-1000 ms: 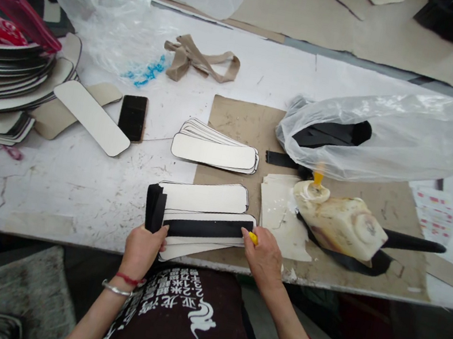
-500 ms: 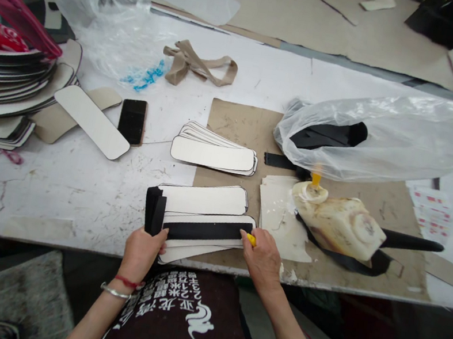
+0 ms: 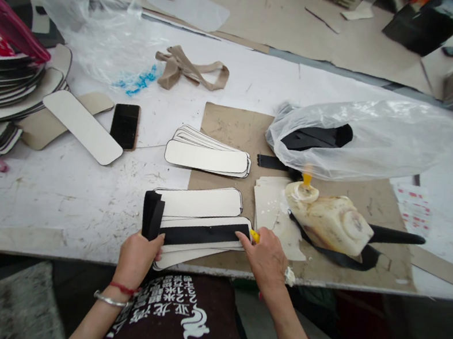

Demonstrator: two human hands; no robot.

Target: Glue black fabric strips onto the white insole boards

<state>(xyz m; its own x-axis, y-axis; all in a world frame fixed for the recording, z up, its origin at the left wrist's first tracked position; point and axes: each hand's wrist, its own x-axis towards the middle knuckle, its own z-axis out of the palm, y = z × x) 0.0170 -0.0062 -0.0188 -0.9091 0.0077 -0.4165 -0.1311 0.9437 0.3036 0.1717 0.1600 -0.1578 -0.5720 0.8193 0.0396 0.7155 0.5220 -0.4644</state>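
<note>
The black strip [image 3: 203,233] lay lengthwise left to right on the top white card of a fanned stack [image 3: 198,229] at the worktop's [image 3: 72,201] near edge, its ends pinned by the left hand [image 3: 140,252], fingers curled, and the right hand [image 3: 266,255], closed on a small yellow tool [image 3: 254,236].

My left hand [image 3: 138,255] pins the black strip [image 3: 203,232] on white boards [image 3: 199,223] at the table's [image 3: 49,202] near edge; my right hand [image 3: 267,258] grips a yellow tool [image 3: 255,236].
</note>
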